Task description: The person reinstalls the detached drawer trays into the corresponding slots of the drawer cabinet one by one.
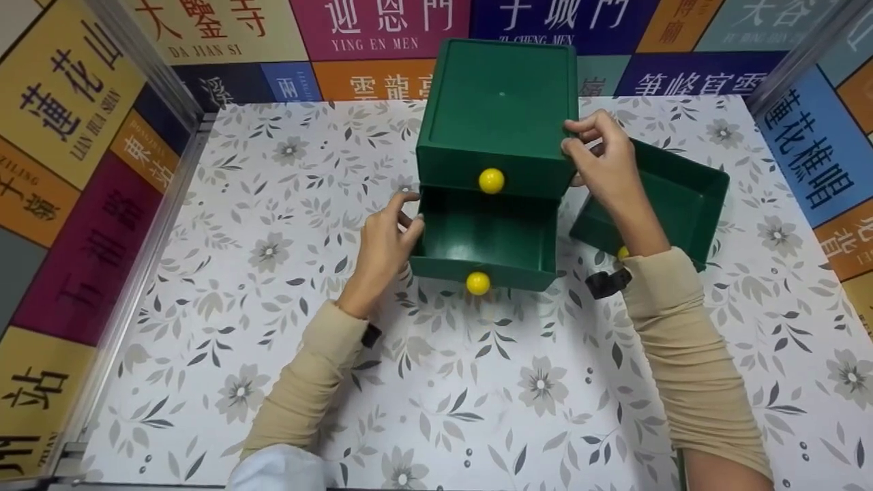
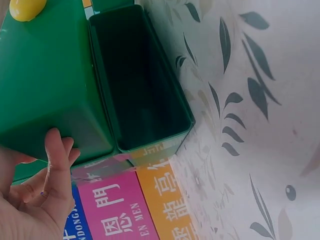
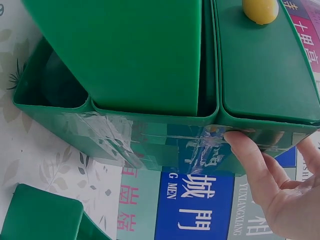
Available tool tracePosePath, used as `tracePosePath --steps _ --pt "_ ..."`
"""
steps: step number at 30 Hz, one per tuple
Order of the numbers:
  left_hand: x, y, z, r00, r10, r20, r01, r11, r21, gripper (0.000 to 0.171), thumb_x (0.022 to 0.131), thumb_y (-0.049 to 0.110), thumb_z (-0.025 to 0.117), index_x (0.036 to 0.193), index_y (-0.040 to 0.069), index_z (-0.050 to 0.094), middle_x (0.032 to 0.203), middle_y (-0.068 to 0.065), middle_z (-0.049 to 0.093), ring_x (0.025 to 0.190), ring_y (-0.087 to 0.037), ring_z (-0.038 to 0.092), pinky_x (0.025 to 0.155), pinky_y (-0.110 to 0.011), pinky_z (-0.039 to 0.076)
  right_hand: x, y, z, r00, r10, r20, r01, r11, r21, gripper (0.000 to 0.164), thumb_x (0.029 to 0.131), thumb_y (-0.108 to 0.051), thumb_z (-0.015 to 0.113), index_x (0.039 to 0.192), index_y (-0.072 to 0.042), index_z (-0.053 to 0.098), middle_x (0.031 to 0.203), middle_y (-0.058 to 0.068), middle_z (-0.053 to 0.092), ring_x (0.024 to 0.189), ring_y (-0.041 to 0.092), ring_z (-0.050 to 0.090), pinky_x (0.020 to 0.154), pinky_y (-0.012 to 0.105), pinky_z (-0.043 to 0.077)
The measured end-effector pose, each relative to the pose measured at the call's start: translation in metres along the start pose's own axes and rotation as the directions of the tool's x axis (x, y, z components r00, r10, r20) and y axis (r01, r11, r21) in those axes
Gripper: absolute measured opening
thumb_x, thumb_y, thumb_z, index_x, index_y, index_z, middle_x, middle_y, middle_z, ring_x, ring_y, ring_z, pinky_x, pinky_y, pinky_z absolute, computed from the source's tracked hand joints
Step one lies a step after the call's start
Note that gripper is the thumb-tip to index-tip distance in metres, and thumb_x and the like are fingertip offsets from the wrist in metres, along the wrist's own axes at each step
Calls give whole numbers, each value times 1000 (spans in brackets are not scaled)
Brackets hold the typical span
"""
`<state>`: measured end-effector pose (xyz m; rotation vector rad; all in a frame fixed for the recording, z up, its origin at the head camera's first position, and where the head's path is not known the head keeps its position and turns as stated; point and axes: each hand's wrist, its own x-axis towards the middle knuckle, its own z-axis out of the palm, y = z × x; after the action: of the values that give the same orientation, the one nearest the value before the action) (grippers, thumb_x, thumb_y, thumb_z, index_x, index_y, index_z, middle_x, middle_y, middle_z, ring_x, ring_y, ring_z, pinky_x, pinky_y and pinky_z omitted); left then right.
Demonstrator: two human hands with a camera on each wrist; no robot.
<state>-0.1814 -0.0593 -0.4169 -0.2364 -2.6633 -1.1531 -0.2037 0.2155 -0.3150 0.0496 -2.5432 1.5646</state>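
A green drawer cabinet (image 1: pixel 505 102) stands with its top drawer (image 1: pixel 450 167) closed, a yellow knob on its front. Below it, the middle drawer (image 1: pixel 487 232) is pulled out and nothing lies in it. The bottom compartment (image 2: pixel 159 148) has no drawer in it. My left hand (image 1: pixel 383 245) touches the left side of the pulled-out drawer with thumb and fingers. On the other side, my right hand (image 1: pixel 605 157) rests its thumb and fingertips against the cabinet's upper right side; some fingers are hidden behind it.
A separate green drawer (image 1: pixel 709 204) lies on the floral-patterned tabletop (image 1: pixel 273 307), to the right behind my right forearm. Panels with Chinese lettering (image 1: pixel 382 27) line the back and sides. Black straps (image 1: pixel 607 283) sit at my wrists.
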Motion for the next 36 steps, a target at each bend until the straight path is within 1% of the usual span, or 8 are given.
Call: tracePosePath --steps 9,14,19,23,26,29,32,36 --pt "11 0 0 998 -56 31 57 998 -17 26 88 26 55 112 17 56 75 -1 66 56 -13 55 54 -26 43 -2 -2 1 1000 -12 3 12 1000 -8 21 89 -17 50 106 -6 54 98 -4 49 65 8 46 49 17 45" --pt "11 6 -5 997 -54 55 56 998 -23 30 89 31 54 114 14 54 81 -2 66 60 -14 59 59 -28 47 -2 -3 0 1000 -8 2 8 1000 -8 20 89 -18 50 105 -7 54 99 -4 50 65 8 46 49 17 45" --pt "3 17 -12 999 30 16 -31 998 56 29 89 34 53 111 15 55 92 -2 60 77 -16 59 68 -30 46 -1 -3 1 1000 -7 0 7 1000 -9 21 89 -17 50 106 -7 54 96 -5 49 65 8 46 49 17 45" --pt "-9 30 -15 990 139 -13 -136 978 160 27 89 35 53 109 17 57 97 -2 57 86 -19 52 72 -32 43 -1 -2 1 1000 -15 -2 15 1000 -3 20 88 -17 50 105 -7 55 95 -6 48 64 8 46 48 17 45" --pt "-17 38 -16 970 241 -9 -235 953 189 24 88 33 54 106 18 59 97 -1 56 87 -19 48 74 -31 42 -1 -2 1 1000 -21 -4 21 1000 2 20 88 -17 50 105 -7 55 96 -5 49 64 8 45 48 17 45" --pt "-25 45 -15 939 341 30 -340 918 204 20 88 30 55 103 18 60 96 -1 55 85 -18 46 74 -29 40 -1 -2 0 1000 -19 -3 19 1000 0 20 88 -17 50 105 -7 55 96 -5 48 64 7 45 48 17 45" --pt "-35 50 -11 898 431 94 -440 869 226 17 87 28 57 100 17 61 94 0 54 83 -18 45 72 -28 39 -1 -2 0 1000 -13 -2 13 1000 -3 20 88 -17 50 105 -7 55 95 -5 48 64 8 45 48 17 45" --pt "-44 55 -4 833 529 163 -553 787 274 15 86 25 59 98 17 62 92 -1 54 82 -18 45 71 -29 38 -1 -2 0 1000 -9 0 9 1000 1 20 88 -17 50 105 -7 55 93 -6 47 64 7 46 48 17 45"
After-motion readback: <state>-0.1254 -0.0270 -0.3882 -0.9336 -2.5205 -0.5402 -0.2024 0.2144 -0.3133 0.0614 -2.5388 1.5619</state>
